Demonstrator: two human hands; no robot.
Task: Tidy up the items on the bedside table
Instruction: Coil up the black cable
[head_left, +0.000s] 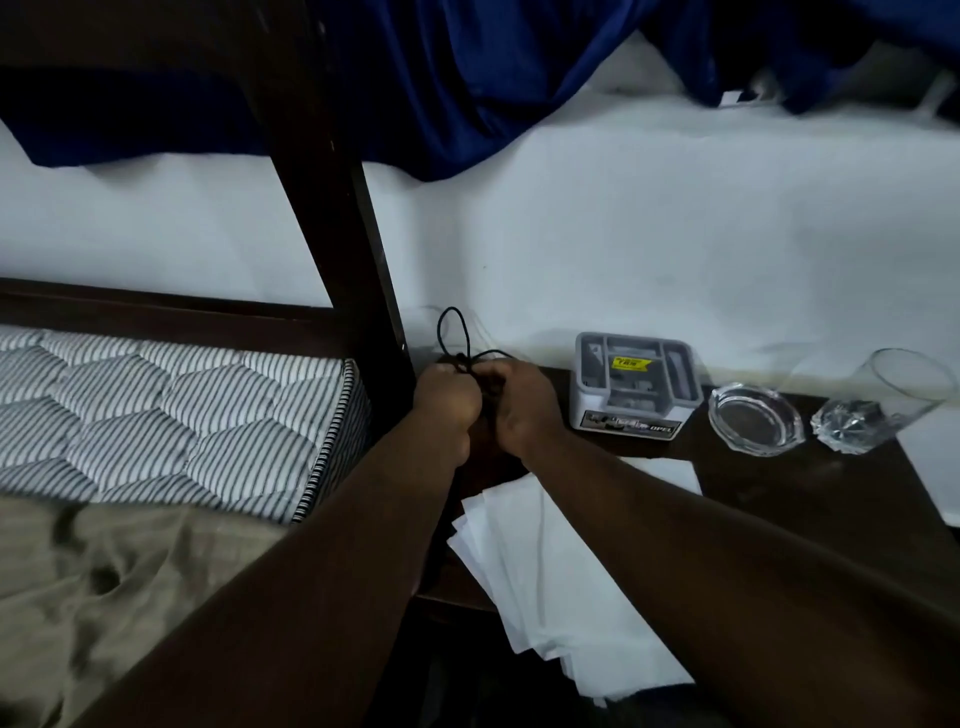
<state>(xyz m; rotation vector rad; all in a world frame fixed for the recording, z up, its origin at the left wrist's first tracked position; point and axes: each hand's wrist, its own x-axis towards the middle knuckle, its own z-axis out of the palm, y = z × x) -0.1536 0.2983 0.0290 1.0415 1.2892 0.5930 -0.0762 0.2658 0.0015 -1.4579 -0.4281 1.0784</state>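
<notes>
Both your hands are clenched around a black cord (450, 332) at the far left corner of the worktop (779, 499), just beside the bedpost (337, 218). Your left hand (445, 401) and right hand (520, 410) sit knuckle to knuckle, each curled on the cord. A loop of it stands up above them against the white wall. A fanned stack of papers (530, 551) lies on the near part of the worktop, partly under your right forearm and hanging over the front edge. To the right stand a grey box (635, 387), then a glass ashtray (756, 420) just beside it. A drinking glass (883, 402) lies tipped near the right edge.
</notes>
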